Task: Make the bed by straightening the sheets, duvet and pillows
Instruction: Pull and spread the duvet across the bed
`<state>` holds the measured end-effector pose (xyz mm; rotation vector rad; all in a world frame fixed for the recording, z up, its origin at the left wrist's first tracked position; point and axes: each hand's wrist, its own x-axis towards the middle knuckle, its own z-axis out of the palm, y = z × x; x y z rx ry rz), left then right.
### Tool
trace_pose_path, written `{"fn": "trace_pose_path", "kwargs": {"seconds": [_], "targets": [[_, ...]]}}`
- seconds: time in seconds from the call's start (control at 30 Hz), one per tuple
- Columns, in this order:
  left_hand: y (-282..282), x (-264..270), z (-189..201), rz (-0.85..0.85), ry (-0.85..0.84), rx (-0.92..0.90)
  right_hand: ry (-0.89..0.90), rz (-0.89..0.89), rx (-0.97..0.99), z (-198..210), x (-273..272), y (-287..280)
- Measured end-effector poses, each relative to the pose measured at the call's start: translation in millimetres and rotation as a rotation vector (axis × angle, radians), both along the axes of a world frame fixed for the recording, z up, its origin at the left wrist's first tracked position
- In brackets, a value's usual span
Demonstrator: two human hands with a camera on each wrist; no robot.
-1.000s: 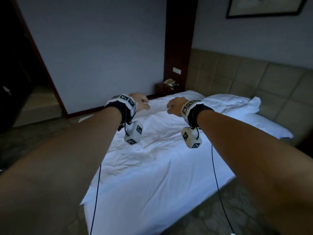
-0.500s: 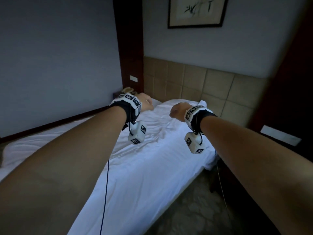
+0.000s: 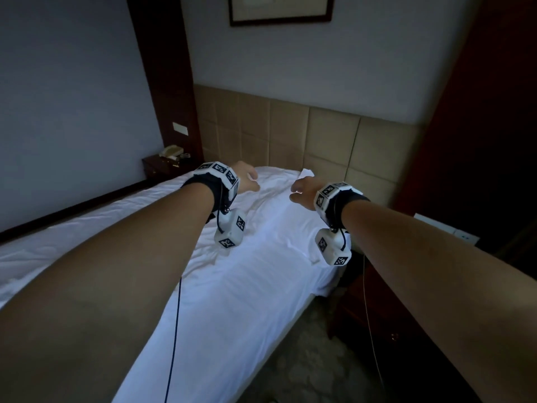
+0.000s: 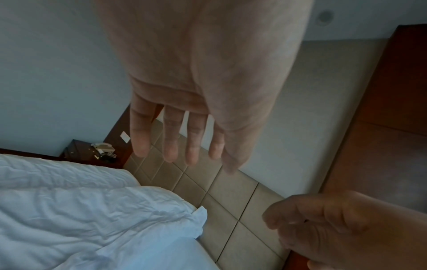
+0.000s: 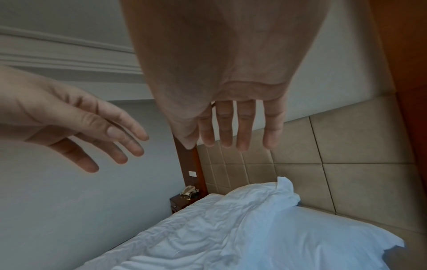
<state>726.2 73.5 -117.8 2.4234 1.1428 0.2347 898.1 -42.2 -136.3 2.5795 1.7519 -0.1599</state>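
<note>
A bed with a rumpled white duvet (image 3: 255,274) runs from the near edge up to a beige padded headboard (image 3: 290,135). A white pillow (image 5: 323,235) lies at the head end, with a creased duvet edge (image 5: 265,199) bunched beside it. My left hand (image 3: 247,178) hovers in the air above the head of the bed, fingers straight and spread, holding nothing. My right hand (image 3: 302,189) hangs beside it, also above the bedding, with its fingers (image 5: 240,135) straight and empty. Neither hand touches the bedding.
A dark wooden nightstand (image 3: 162,165) with a telephone (image 3: 171,151) stands at the far left of the headboard. Another dark cabinet (image 3: 377,315) sits close to the bed's right side. Patterned carpet (image 3: 305,359) shows below. A framed picture (image 3: 280,10) hangs above.
The view has swung toward the headboard and closer to the bed's head end. Both hands have opened from loosely curled to straight fingers and spread further apart.
</note>
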Motion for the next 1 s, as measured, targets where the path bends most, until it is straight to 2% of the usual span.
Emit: {"fn": "trace_pose_path", "kwargs": {"seconds": [0.17,0.27,0.47,0.63,0.83,1.0], "targets": [[68,109,-18,-0.038,-0.006,-0.039,0.019,-0.043,0.007,-19,102,60],[101,166,-30,-0.056,0.049,-0.085,0.033,-0.069,-0.03,-30,159,92],[162,269,-42,-0.088,0.128,-0.055,0.077,-0.118,-0.065,-50,277,153],[222,351,-75,-0.065,0.184,-0.033,0.127,-0.109,-0.093,-88,361,204],[290,423,-114,0.054,0.288,-0.043,0.214,-0.038,-0.151,-150,446,292],[336,466,-137,0.129,0.324,-0.086,0.261,0.038,-0.207,-184,496,352]]}}
